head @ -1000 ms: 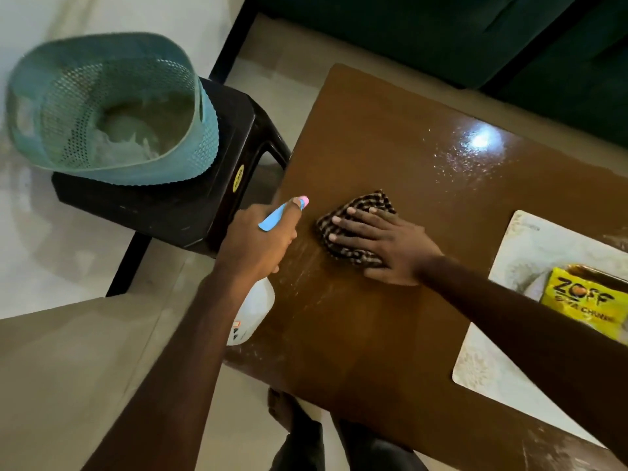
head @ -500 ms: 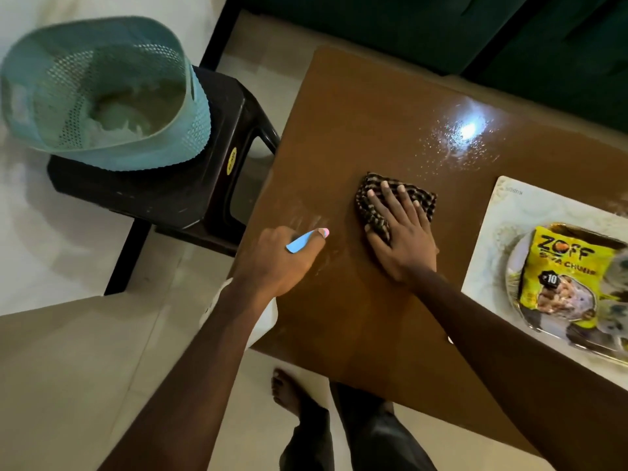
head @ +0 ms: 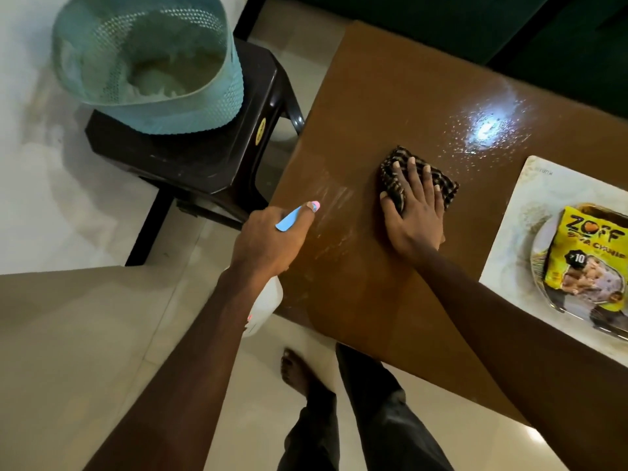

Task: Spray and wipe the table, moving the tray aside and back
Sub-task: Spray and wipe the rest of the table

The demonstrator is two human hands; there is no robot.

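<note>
The brown wooden table is wet, with droplets glinting under a light reflection at its far side. My right hand lies flat, fingers straight, pressing a dark checkered cloth onto the tabletop near the middle. My left hand grips a white spray bottle by its head at the table's left edge; the blue trigger and pink nozzle poke out above the fingers. A pale tray lies at the right side of the table, carrying a plate with a yellow snack packet.
A black plastic stool stands just left of the table with a teal mesh basket on it. Dark green furniture lies beyond the table's far edge. My bare foot and trouser legs are on the tiled floor below the table's near edge.
My right hand slid the cloth across the table to the right and farther from me, its fingers turning to point away. My left hand with the bottle stayed at the left edge.
</note>
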